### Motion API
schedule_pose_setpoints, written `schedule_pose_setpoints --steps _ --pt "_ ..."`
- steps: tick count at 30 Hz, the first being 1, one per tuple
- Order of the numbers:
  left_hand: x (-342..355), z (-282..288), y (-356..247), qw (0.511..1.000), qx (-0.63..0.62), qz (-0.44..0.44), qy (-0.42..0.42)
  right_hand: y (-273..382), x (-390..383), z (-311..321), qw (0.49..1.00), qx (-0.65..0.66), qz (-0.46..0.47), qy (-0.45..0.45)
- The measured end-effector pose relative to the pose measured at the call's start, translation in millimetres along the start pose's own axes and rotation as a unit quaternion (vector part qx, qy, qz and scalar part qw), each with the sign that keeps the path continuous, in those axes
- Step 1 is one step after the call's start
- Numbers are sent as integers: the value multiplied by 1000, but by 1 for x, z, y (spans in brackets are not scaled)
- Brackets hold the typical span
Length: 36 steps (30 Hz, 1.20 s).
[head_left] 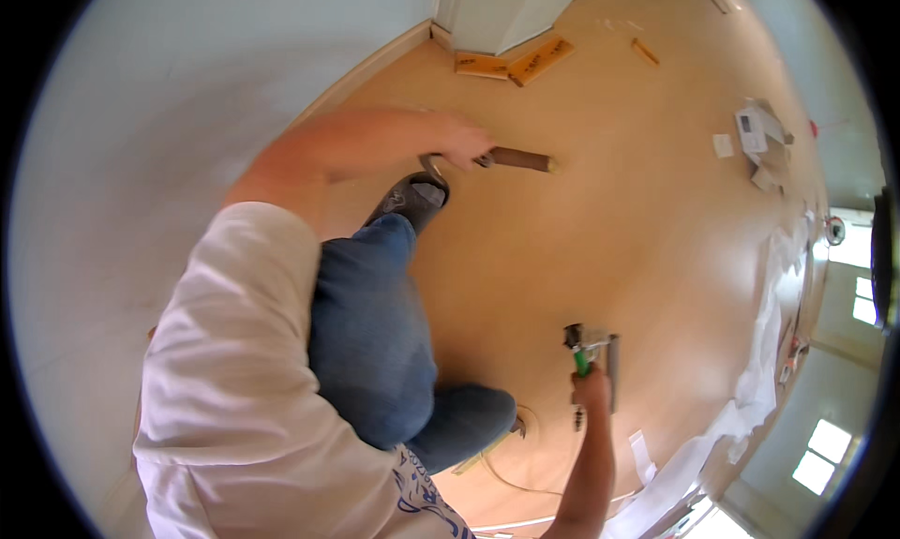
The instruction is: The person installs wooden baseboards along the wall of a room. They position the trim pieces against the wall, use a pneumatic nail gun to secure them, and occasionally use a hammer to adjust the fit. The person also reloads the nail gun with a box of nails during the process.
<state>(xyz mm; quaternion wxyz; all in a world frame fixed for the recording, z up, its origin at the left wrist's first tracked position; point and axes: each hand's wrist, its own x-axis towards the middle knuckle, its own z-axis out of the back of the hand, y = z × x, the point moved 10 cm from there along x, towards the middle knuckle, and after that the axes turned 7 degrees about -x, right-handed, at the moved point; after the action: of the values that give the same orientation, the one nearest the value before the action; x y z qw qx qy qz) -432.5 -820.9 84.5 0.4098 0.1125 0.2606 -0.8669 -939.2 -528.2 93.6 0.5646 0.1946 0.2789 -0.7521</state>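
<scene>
My left hand (pixel 462 143) is closed around a tool with a thick brown shaft (pixel 521 158). The shaft has a pale tip, and a dark curved hook (pixel 433 170) shows on the other side of the hand, close to my shoe (pixel 410 200). Motion blurs this hand, and the tool's exact kind is unclear. Low on the right, my right hand (pixel 592 390) grips a nail gun (pixel 594 347) by its green handle. The nail gun has a black end and a grey metal magazine, and is held over the tan floor (pixel 525 258).
Orange-brown printed strips (pixel 541 61) lie against the wall corner, with a smaller strip (pixel 645 52) farther right. A torn white box (pixel 757 136) lies at right. Crumpled white sheeting (pixel 750 389) runs along the right side. A thin hose (pixel 511 483) curves beside my bent knee (pixel 478 422).
</scene>
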Motion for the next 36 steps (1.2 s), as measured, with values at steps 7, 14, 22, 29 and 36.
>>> schedule_pose_setpoints --steps 7,14,22,29,36 --pt "95 -6 -6 999 -41 2 24 88 129 157 985 -57 100 -129" --pt "139 -5 37 998 -56 12 11 206 219 214 975 -62 145 -154" --pt "154 -8 41 995 47 -70 -45 193 308 183 977 -15 145 -157" --pt "173 16 56 989 -95 -93 -62 197 317 184 973 -19 164 -163" --pt "123 58 117 898 -390 -40 -199 201 319 185 972 -24 175 -153"
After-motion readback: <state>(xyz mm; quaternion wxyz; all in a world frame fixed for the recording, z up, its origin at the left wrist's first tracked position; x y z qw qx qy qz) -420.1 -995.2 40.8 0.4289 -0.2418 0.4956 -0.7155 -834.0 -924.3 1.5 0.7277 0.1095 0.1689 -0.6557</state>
